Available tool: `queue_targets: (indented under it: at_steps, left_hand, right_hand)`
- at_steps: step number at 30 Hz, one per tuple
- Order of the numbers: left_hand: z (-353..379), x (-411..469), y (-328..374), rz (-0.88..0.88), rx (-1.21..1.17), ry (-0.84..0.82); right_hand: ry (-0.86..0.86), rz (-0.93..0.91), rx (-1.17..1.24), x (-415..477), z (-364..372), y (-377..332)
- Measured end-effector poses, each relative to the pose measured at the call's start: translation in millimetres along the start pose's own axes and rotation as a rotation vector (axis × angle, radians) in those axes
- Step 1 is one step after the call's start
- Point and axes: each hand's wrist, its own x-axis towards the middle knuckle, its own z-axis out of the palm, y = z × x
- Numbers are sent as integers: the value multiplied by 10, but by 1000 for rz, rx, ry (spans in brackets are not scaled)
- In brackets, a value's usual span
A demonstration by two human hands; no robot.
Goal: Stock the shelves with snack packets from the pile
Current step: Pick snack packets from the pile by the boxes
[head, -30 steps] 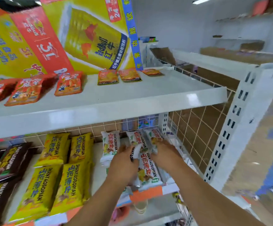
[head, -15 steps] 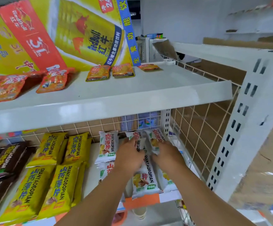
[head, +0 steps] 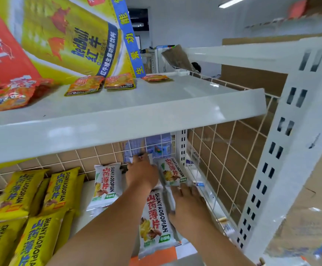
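- Head view, lower centre of the frame: my left hand [head: 143,174] lies flat on a white packet at the back of the lower shelf [head: 185,253]. The fingers are spread, pressing and not closed around it.
- My right hand [head: 188,205] is at the lower end of the rear white packet [head: 172,172], beside the wire side panel [head: 223,166]. If its grip closes on anything I cannot tell, the fingers are partly hidden.
- More white packets are here: one left of my left hand [head: 106,183], one at the front edge [head: 154,221] between my forearms.
- I judge these packets as light, soft pillow bags with slippery film and brittle chips inside. It is better to take them by the sealed ends or the flat sides, without squeezing.
- Writing: "SHANYAOBOPIAN" on the white packets and on the yellow packets [head: 54,191] at lower left.
- The upper shelf [head: 118,121] carries orange packets [head: 84,85]; behind them a poster [head: 70,35] reads "RedBull".
- The pile is not in view.
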Motion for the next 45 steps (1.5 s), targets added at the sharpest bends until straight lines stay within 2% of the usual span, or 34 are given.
queue_targets:
  at_steps: [9, 16, 33, 38, 45]
  left_hand:
    - [53, 15, -1, -51, 114, -65]
    - [75, 35, -56, -51, 91, -42]
    - [58, 35, 43, -45, 234, -81]
    - [-80, -137, 46, 37, 291, -56]
    - [-297, -682, -336, 166, 265, 10]
  right_hand:
    - [-14, 3, -27, -60, 73, 53]
    - [-1, 9, -33, -52, 86, 36]
    - [-14, 9, -48, -45, 72, 29]
    - [-5, 12, -41, -52, 68, 7]
    - [-49, 28, -20, -7, 6, 26]
